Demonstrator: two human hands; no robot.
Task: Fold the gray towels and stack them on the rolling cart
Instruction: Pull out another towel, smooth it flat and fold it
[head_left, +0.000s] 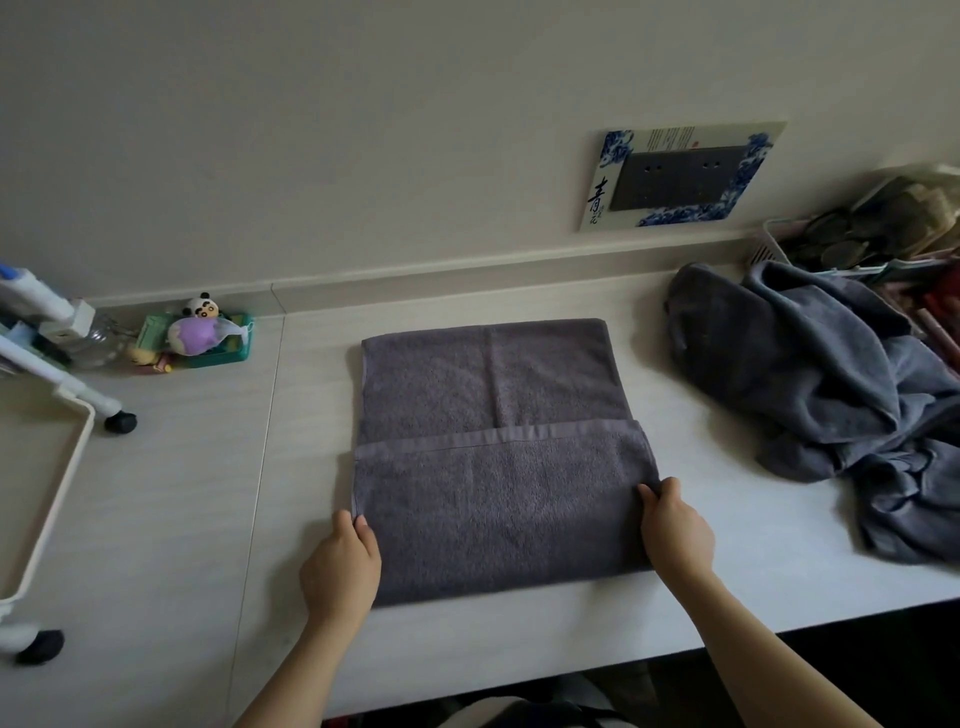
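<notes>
Head view: gray towel (493, 457) half folded on the table (208, 493), held between both hands.

Left hand (343, 566) pinches the near-left edge of the top flap, right hand (672, 525) pinches the near-right edge. Terry cloth looks soft, limp, light, not slippery; best taken at both side edges w/ even pull so the flap keeps flat. Unfolded bluish-gray towels (831, 384) lie beyond the right hand; rolling cart (49, 499) is left of the left hand.

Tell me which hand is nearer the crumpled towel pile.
Right. The right hand grips the flat towel's right edge, facing the crumpled towel pile; the left hand grips the opposite edge.
</notes>
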